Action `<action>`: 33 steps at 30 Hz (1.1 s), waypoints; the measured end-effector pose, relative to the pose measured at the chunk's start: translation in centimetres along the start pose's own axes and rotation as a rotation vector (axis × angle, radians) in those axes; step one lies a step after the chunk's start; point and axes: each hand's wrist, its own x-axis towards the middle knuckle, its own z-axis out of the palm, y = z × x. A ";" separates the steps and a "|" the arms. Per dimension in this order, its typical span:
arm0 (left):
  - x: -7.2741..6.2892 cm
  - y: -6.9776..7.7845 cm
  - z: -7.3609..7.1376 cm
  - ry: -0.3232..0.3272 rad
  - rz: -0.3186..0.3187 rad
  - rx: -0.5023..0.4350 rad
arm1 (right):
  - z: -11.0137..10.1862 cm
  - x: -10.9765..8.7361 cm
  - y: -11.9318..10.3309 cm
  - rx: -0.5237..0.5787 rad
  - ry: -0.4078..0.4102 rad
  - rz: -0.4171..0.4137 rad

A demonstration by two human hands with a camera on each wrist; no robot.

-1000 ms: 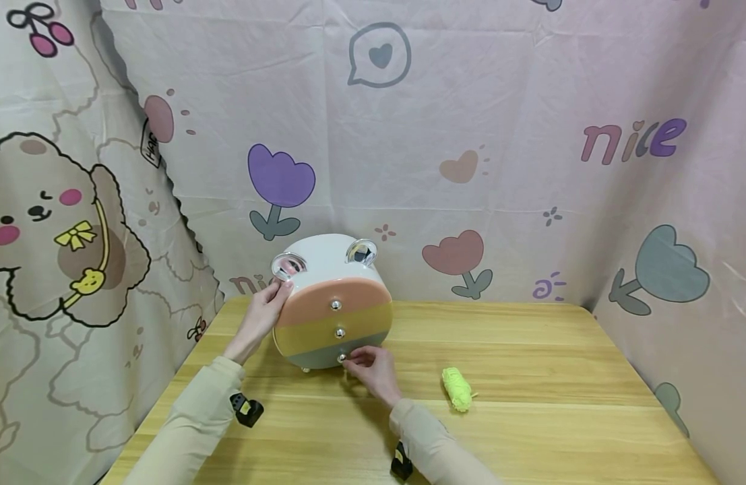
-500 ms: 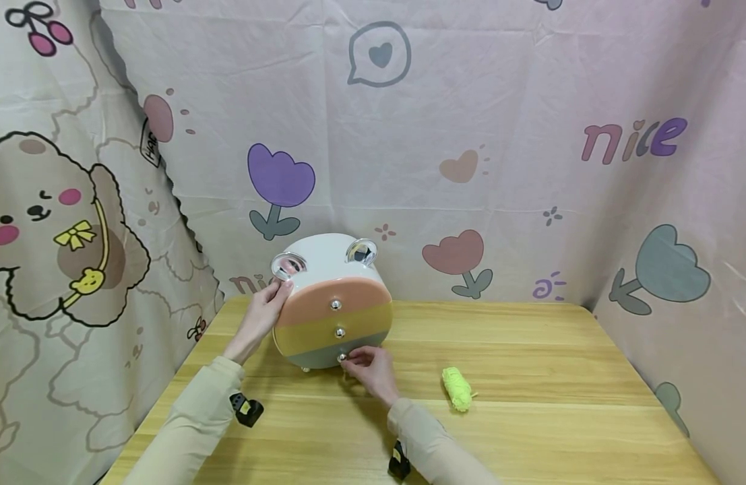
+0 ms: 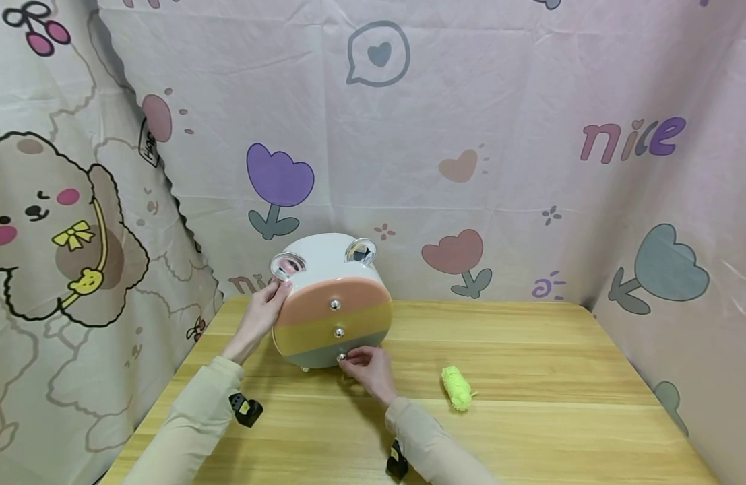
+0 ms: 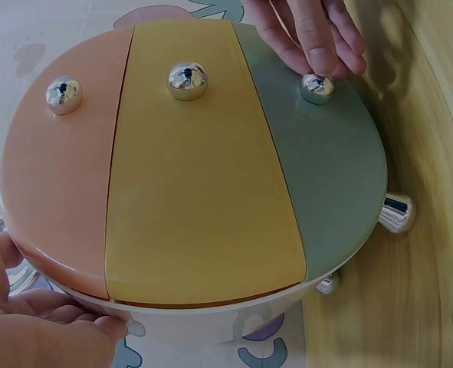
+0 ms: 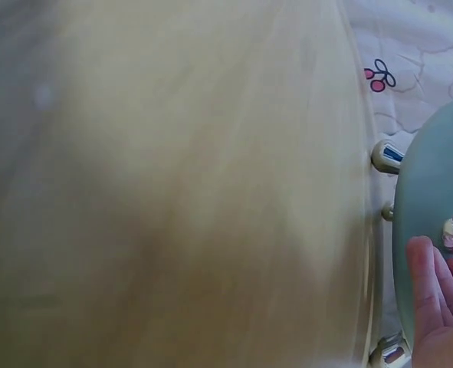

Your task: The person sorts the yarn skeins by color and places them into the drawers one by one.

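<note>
A small rounded drawer box (image 3: 331, 316) stands on the table, with a white shell and a coral, a yellow and a grey-green drawer front, each bearing a silver knob. All three drawers look closed. My left hand (image 3: 260, 316) grips the box's left side, just below a silver ear-like ring (image 3: 288, 265). At the lowest drawer, the thumb and fingers of my right hand (image 3: 375, 374) pinch the silver knob (image 4: 318, 88). In the right wrist view that knob is partly hidden by the fingers. Short silver feet (image 4: 397, 213) hold the box off the tabletop.
To the right of the box, a bright yellow-green bundle of yarn (image 3: 457, 389) lies on the wooden table (image 3: 530, 357). Printed cloth (image 3: 373, 135) hangs close behind and on both sides. Black devices (image 3: 246, 409) sit at both wrists.
The right wrist and sleeve have shifted very slightly left, with the fingers still at the lowest knob. The left hand, the box and the yarn stay put.
</note>
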 end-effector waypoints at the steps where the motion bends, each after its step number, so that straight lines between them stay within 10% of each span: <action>1: 0.0 0.0 0.0 -0.001 0.000 -0.001 | 0.0 0.0 0.0 -0.001 0.000 0.000; 33: -0.1 0.0 -0.1 -0.011 0.001 0.002 | 1.6 0.3 -0.4 -0.022 0.158 -0.010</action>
